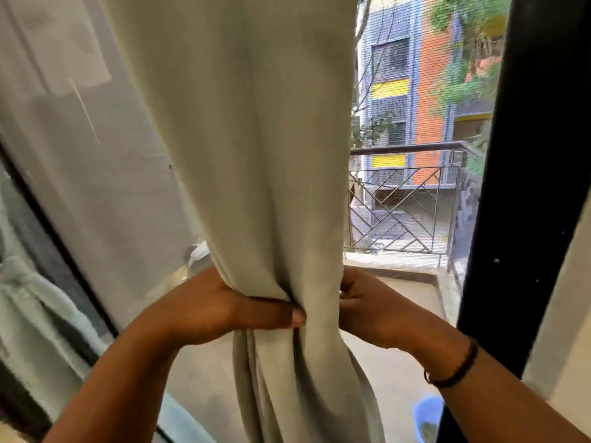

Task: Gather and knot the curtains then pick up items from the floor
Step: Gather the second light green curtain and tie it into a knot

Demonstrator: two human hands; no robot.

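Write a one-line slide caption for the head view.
Both hands, left hand and right hand, gather the pale green curtain into a bunch before a screened balcony door.

No legible text, label, brand, number or sign anywhere: none on the curtain (256, 155), none on the building (412, 91) beyond the window.

- Pale beige-green fabric curtain (256, 155) — hangs down the centre of the frame, wide at the top, bunched into tight vertical folds at lower centre, loose below.
- Second pale curtain (28, 282) at the left edge — already knotted.
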